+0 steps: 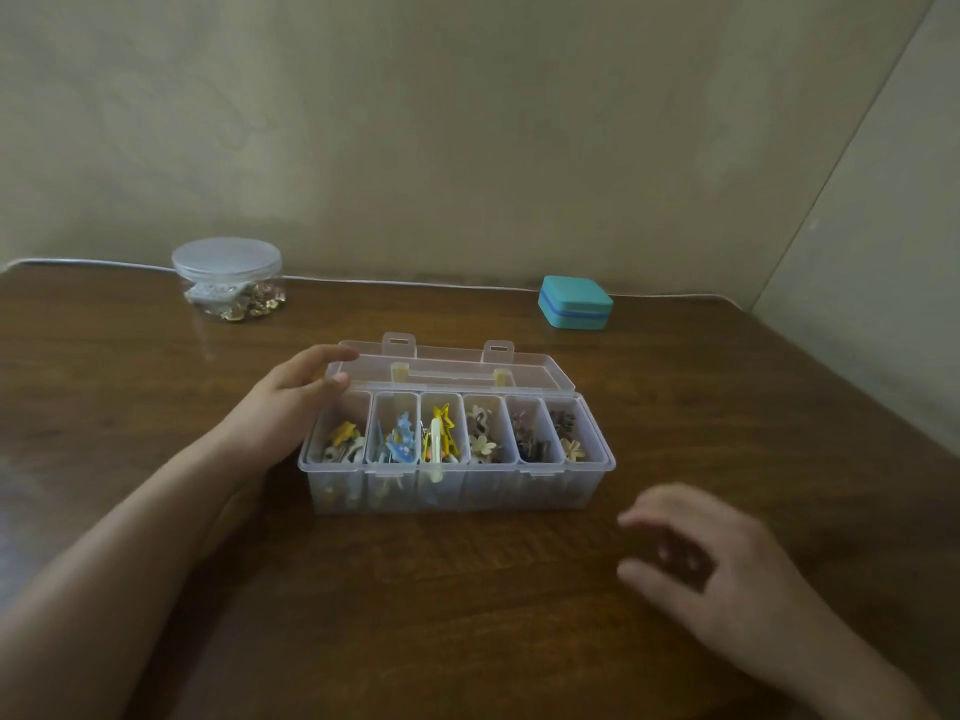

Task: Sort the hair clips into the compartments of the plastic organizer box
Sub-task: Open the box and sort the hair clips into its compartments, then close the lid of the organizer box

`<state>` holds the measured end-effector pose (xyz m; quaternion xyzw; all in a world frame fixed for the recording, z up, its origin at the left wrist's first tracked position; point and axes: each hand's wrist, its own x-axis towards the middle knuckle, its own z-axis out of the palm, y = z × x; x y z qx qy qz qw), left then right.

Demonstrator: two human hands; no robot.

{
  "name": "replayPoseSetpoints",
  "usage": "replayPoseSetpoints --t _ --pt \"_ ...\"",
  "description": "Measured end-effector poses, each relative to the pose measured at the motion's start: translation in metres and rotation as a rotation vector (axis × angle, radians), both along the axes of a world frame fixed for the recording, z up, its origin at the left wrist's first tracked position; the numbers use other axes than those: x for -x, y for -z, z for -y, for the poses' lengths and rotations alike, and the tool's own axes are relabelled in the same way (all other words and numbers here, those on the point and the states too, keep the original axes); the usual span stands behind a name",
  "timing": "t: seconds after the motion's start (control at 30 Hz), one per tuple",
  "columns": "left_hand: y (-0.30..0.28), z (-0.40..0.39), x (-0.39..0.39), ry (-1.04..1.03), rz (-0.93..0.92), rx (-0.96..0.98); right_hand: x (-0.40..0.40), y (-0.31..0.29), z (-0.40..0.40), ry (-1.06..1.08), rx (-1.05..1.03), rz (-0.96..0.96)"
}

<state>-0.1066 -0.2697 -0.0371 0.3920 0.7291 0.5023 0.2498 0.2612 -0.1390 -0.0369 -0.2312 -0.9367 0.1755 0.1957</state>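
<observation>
Judging by the table [467,589], sorting looks finished: clips [400,441] fill all six box [457,485] compartments. Left hand [291,394] grips the lid [447,368]; right hand [696,553] hovers loose, empty.

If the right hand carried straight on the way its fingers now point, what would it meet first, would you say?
Probably the organizer box: the right hand points left and slightly away, toward the box's front right corner. It is blurred and depth is unclear, so it might pass just in front over the bare table.

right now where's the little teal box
In the head view the teal box sits at the table's far edge by the wall, right of centre, behind the organizer box and well right of the round clear jar.
</observation>
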Motion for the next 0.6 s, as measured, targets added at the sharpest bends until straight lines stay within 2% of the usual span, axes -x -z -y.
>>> replayPoseSetpoints --t 0.07,0.1,0.2,0.3,0.37,0.5,0.53,0.6 --pt "-0.001 0.0 0.0 -0.003 0.013 -0.005 -0.006 0.014 0.003 -0.07 0.012 0.112" --pt "-0.001 0.001 -0.001 -0.003 0.018 -0.008 -0.005 0.015 0.005 -0.092 0.009 0.104" --pt "0.0 0.001 -0.002 0.0 0.011 -0.014 0.007 -0.003 0.002 -0.064 -0.088 -0.137" --pt "0.0 -0.002 -0.003 -0.012 0.011 -0.028 0.029 -0.036 -0.008 0.021 -0.089 -0.369" --pt "-0.001 -0.004 -0.006 -0.019 0.016 -0.038 0.048 -0.048 -0.015 0.056 -0.045 -0.365" --pt "-0.003 -0.002 -0.008 -0.032 0.02 -0.037 0.071 -0.034 -0.028 0.06 0.013 -0.098" --pt "-0.004 -0.002 -0.008 -0.036 0.023 -0.037 0.072 -0.03 -0.031 0.072 0.051 -0.12" --pt "-0.005 -0.002 -0.008 -0.04 0.032 -0.043 0.074 -0.026 -0.035 0.133 0.214 -0.303"
